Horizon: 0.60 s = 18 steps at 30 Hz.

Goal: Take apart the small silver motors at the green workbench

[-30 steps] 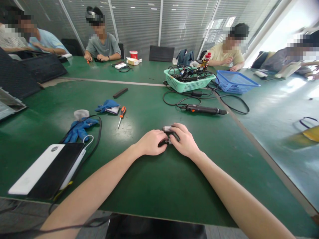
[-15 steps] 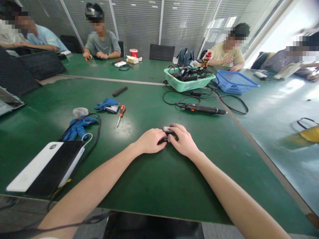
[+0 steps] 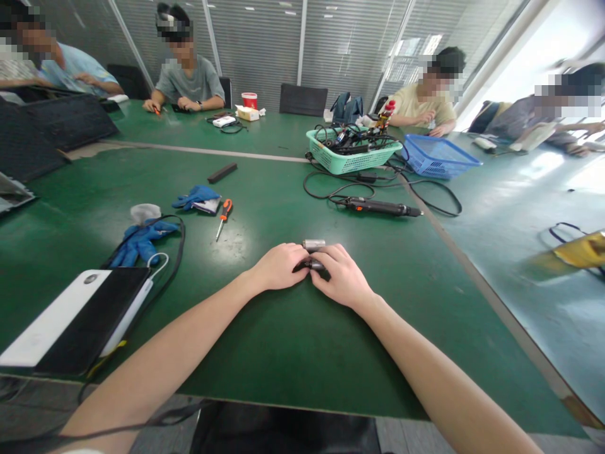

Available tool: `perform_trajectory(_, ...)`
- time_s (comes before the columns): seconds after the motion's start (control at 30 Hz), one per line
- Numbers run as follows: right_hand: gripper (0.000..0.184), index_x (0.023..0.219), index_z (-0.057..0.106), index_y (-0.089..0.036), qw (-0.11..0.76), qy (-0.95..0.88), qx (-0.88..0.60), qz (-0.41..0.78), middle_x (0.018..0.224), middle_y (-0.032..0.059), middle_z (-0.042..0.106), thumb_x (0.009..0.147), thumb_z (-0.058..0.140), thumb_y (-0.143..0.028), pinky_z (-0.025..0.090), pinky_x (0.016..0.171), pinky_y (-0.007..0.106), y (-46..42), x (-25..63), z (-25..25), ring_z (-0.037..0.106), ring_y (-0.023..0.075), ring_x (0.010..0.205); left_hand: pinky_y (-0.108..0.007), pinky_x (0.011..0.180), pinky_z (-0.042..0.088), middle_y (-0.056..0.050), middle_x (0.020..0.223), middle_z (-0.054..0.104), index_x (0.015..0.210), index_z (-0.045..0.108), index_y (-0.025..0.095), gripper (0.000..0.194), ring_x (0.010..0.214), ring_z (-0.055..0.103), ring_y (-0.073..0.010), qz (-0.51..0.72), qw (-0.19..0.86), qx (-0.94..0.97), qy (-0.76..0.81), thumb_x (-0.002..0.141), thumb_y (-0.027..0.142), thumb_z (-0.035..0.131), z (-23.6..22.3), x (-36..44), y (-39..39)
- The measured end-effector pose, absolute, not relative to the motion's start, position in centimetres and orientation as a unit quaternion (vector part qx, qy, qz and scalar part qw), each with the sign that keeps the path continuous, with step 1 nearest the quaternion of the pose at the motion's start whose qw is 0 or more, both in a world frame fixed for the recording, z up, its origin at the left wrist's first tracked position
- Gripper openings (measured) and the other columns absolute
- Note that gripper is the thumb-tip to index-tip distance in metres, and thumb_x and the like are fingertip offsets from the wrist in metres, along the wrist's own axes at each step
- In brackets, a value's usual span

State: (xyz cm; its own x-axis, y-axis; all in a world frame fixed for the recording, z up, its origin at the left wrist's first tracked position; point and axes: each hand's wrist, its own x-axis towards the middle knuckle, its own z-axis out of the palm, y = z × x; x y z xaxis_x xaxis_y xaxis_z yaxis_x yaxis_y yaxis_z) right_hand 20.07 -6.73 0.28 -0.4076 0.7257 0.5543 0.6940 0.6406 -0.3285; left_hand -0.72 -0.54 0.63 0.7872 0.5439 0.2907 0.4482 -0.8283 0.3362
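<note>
At the middle of the near table, my left hand is closed round the left end of a small black part with a metal section. From the other side, my right hand curls its fingers over the same part, thumb low and fingertips above. Just beyond the fingers shows a short silver cylinder; whether it joins the black part cannot be made out. Both hands rest low over the table and hide much of what they hold.
An orange-handled screwdriver, blue gloves and a dark bar lie ahead to the left. A white-and-black device with cables sits near left. Ahead right are an electric screwdriver, a green basket and a blue basket. Several people sit around.
My right hand's fingers have drawn back towards me, and more of the silver cylinder shows. My left hand keeps its grip. The whole view has shifted slightly.
</note>
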Motion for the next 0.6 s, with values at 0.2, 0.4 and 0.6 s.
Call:
perform_trajectory(0.2, 0.023, 0.110, 0.064, -0.023, 0.339, -0.827, -0.447, 0.040, 0.107, 0.0111, 0.063, 0.087, 0.064, -0.019, 0.055, 0.092, 0.047, -6.68, 20.04, -0.05, 0.058, 0.0301, 0.105, -0.036, 0.085, 0.050, -0.006, 0.098, 0.068, 0.099, 0.063, 0.019, 0.012, 0.093, 0.064, -0.0217, 0.188, 0.125, 0.936, 0.269, 0.091, 0.026, 0.059, 0.66, -0.85, -0.65)
perform_trajectory(0.4, 0.028, 0.112, 0.060, -0.024, 0.325, -0.835, -0.436, 0.088, 0.111, 0.0080, 0.065, 0.087, 0.060, -0.012, 0.053, 0.096, 0.044, -6.77, 20.09, 0.20, 0.061, 0.0267, 0.106, -0.036, 0.083, 0.050, -0.006, 0.098, 0.068, 0.097, 0.062, 0.019, 0.011, 0.092, 0.063, -0.0218, 0.185, 0.124, 0.937, 0.271, 0.090, 0.027, 0.060, 0.92, -0.93, -0.72)
perform_trajectory(0.6, 0.032, 0.111, 0.058, -0.024, 0.326, -0.836, -0.431, 0.093, 0.109, 0.0082, 0.065, 0.083, 0.058, -0.010, 0.053, 0.094, 0.043, -6.80, 19.95, 0.46, 0.061, 0.0267, 0.105, -0.035, 0.081, 0.049, -0.006, 0.098, 0.068, 0.094, 0.061, 0.019, 0.011, 0.091, 0.063, -0.0214, 0.184, 0.127, 0.937, 0.268, 0.090, 0.028, 0.060, 0.85, -0.96, -0.68)
